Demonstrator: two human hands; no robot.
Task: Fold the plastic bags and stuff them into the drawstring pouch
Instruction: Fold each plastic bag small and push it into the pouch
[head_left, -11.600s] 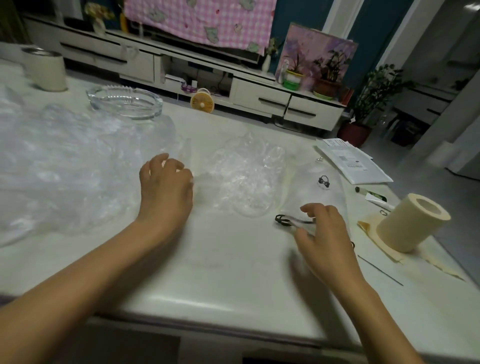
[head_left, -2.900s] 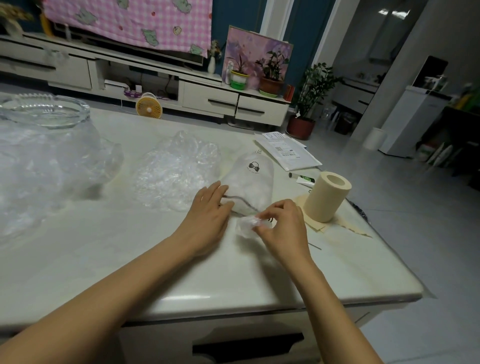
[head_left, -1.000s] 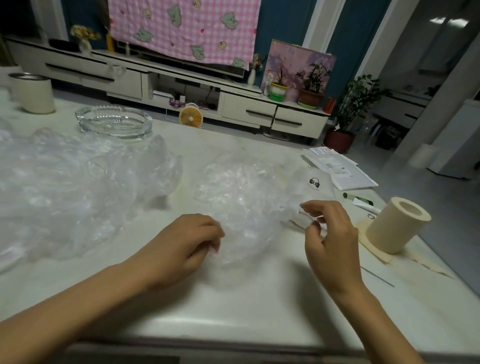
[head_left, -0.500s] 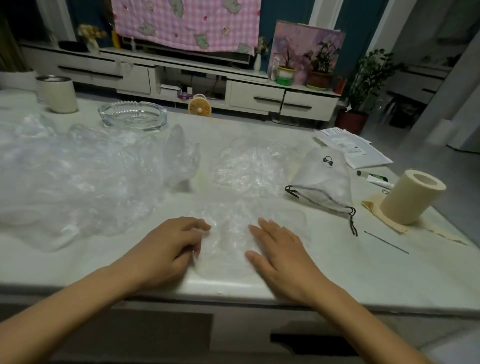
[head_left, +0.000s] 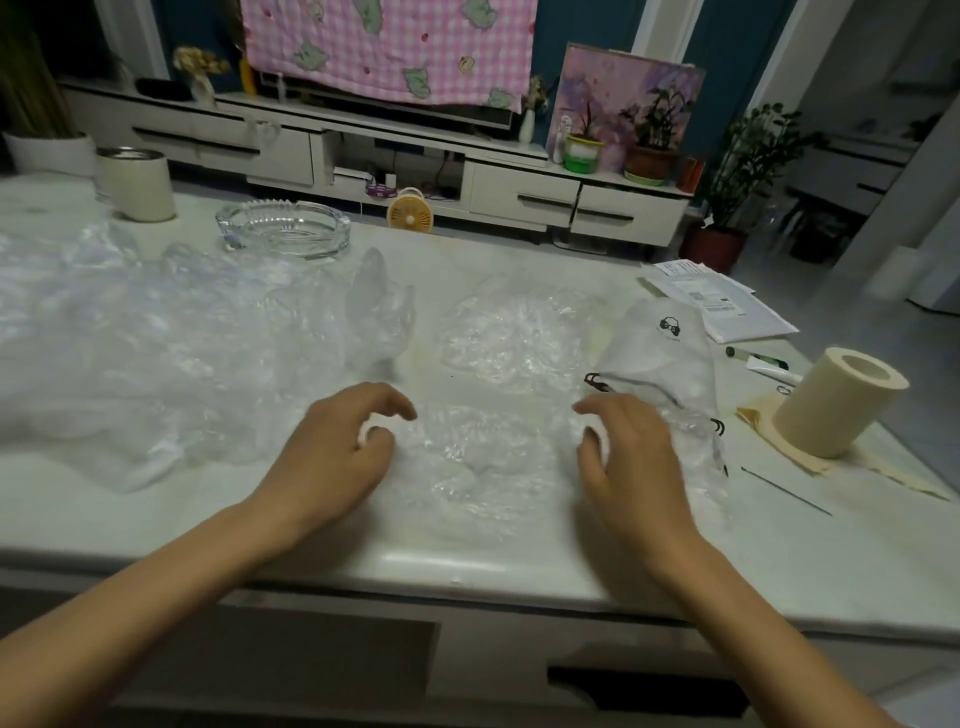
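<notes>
Hands spread apart since pressing flat: left hand (head_left: 332, 457) and right hand (head_left: 631, 457), fingers half-curled, at opposite edges of plastic bag (head_left: 478, 462); grip indeterminate.

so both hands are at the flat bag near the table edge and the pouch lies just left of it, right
No, the pouch lies to the right of the flat bag, behind the right hand, not left of it; the head view shows this. The rest holds: that hand and the left hand are at the bag near the table edge.
</notes>
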